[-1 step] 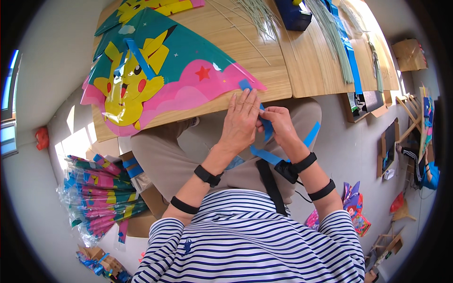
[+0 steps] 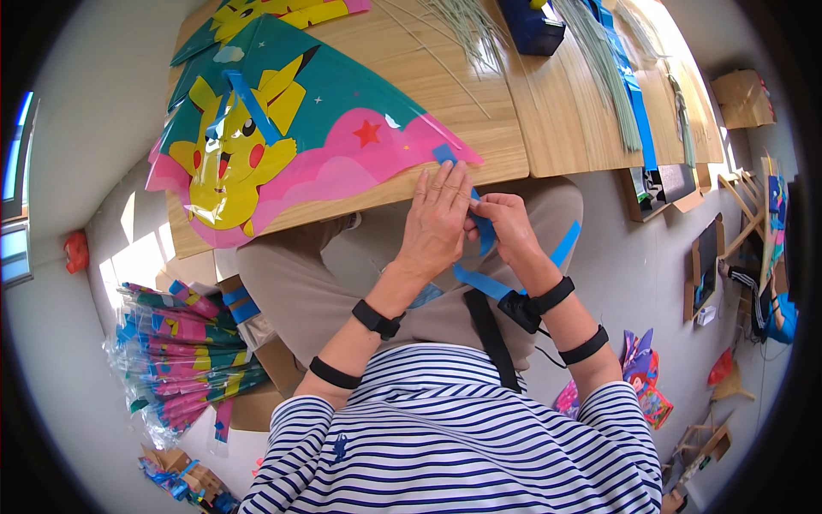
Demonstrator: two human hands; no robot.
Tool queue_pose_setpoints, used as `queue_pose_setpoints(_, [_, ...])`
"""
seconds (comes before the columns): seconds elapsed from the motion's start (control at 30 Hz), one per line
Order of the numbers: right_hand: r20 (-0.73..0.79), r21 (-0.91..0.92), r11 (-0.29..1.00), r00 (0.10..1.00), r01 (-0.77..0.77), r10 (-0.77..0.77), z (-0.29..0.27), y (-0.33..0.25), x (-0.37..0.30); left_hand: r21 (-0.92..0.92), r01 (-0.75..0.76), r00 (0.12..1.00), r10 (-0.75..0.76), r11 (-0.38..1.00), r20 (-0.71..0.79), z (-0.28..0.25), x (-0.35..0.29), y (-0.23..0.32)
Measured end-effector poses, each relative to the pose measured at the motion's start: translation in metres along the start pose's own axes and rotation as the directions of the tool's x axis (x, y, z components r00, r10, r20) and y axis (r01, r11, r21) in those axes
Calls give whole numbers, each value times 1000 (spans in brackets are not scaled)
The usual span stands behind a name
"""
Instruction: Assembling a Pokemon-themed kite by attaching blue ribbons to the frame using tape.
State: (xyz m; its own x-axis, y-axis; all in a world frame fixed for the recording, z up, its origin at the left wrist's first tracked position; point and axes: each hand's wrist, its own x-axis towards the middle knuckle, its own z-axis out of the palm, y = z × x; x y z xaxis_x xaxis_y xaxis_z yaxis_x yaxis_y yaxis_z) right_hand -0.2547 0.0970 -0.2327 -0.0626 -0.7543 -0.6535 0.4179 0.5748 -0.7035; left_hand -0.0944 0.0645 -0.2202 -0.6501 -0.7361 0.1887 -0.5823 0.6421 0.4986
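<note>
- From here the pink-and-green sheet (image 2: 342, 158) lies across the bench (image 2: 484, 137), its pointed right corner near the front edge.
- The left hand (image 2: 439, 218) rests its fingers there; I can't tell whether it grips.
- Close beside, the right hand (image 2: 509, 227) pinches a blue strip (image 2: 485, 231).

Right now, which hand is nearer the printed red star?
Left. The left hand is at a corner of the printed sheet, below and right of the red star; the right hand is farther right, off the sheet.
</note>
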Motion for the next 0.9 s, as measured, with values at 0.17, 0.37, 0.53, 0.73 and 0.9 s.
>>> queue_pose_setpoints(0.17, [4, 5, 1000, 1000, 1, -1, -1, -2, 0, 0, 4, 1000, -4, 1000, -12, 1, 2, 0])
queue_pose_setpoints(0.37, [-2, 0, 1000, 1000, 4, -4, -2, -3, -1, 2, 10, 1000, -10, 1000, -16, -2, 5, 3])
queue_pose_setpoints(0.53, [-9, -6, 1000, 1000, 7, -7, -2, -4, -1, 18, 10, 1000, -9, 1000, -20, -2, 6, 3])
queue_pose_setpoints(0.73, [0, -1, 1000, 1000, 5, -5, -4, -2, -1, 3, 27, 999, -27, 1000, -36, 3, 5, 2])
queue_pose_setpoints(0.9, [12, -21, 1000, 1000, 14, -14, -5, -5, -3, 20, 43, 998, -42, 999, -41, 4, 4, 4])
